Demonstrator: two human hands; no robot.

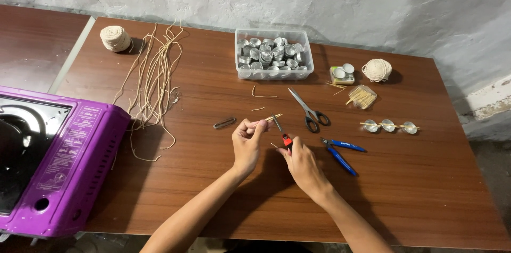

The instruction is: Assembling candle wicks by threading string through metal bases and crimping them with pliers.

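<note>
Left hand point(248, 138): pinched on short tan wick piece point(272, 118), long axis up-right | right hand point(301, 160): clamped on red-handled pliers point(282, 133), tip just below wick.

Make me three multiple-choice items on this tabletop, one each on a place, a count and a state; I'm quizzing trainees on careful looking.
1. Where does the clear plastic box of small metal cups stand?
A. at the far edge of the brown wooden table, near the wall
B. on the purple stove
C. beside the left hand

2. How many balls of pale twine lie on the table?
A. one
B. two
C. four

3. How do the black-handled scissors lie?
A. held in the right hand
B. untouched on the table
C. inside the box

Answers: 1 A, the box sits by the wall; 2 B, one ball at far left, one at far right; 3 B, the right hand grips a small red-handled tool instead.
</note>
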